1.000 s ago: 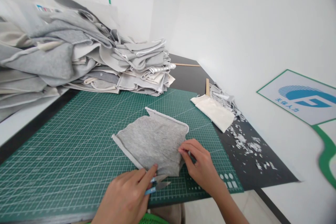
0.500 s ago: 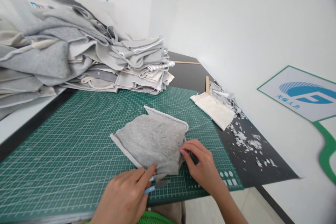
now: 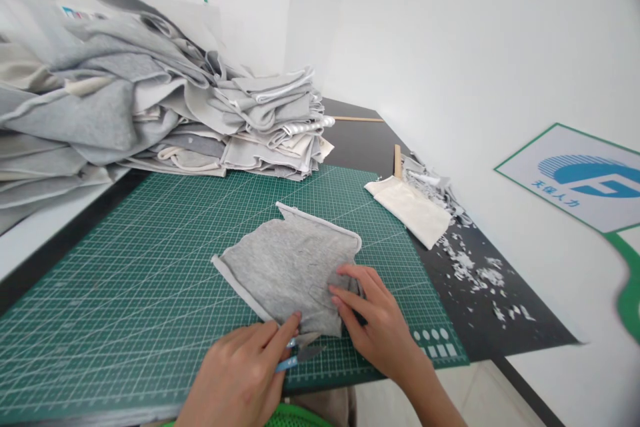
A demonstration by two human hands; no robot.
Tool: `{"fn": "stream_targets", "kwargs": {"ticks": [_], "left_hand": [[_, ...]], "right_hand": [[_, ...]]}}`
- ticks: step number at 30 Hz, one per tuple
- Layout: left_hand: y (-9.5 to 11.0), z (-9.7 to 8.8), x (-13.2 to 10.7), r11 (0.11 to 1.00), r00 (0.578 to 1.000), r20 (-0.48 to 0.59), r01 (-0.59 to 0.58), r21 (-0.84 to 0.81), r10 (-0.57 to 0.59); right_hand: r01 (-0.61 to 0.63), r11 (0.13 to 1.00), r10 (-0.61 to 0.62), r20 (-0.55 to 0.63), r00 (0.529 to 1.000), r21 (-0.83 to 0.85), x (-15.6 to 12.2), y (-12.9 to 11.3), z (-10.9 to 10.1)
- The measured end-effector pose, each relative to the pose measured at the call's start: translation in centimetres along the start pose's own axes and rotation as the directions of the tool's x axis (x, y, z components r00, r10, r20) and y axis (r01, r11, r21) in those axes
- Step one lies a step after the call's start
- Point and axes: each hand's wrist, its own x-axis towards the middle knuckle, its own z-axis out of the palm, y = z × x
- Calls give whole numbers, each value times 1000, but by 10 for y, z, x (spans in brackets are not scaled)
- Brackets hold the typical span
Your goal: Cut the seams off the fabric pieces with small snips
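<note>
A piece of grey knit fabric (image 3: pixel 285 273) with a pale bound edge lies flat on a green cutting mat (image 3: pixel 125 280). My left hand (image 3: pixel 235 373) sits at the fabric's lower edge, gripping small blue-handled thread snips (image 3: pixel 300 353) with their metal blades showing. My right hand (image 3: pixel 375 320) is on the fabric's right side, its fingers gripping the cloth near the edge. Part of that edge is hidden under the fingers.
A tall stack of folded grey and cream fabric (image 3: pixel 150 113) stands behind the mat. To the right, a cream fabric piece (image 3: pixel 410 210), a wooden strip (image 3: pixel 397 160) and scattered fabric scraps (image 3: pixel 470 270) lie on a black tabletop (image 3: pixel 355 137). White walls enclose the far and right sides.
My right hand has shifted left, further onto the grey fabric, and its fingers have spread across the cloth. My left hand and the snips stay nearly still.
</note>
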Motion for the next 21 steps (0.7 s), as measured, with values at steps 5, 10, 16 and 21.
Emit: {"fn": "stream_targets", "kwargs": {"ticks": [5,10,16,21], "left_hand": [[1,-2,1,1000,1000,-11,10,12,-10],[2,-3,2,1000,1000,-11,8,3,-7],[6,-4,3,1000,998,-62,16,-12,-17],[7,-5,3,999,999,-8,44,-26,-45]], "right_hand": [[2,999,3,-123,992,39,-4,3,-4],[30,998,-16,-263,965,50,8,-1,-13],[22,1000,-20,56,998,-20,52,-2,-3],[46,998,-40,162,986,-31,67,2,12]]}}
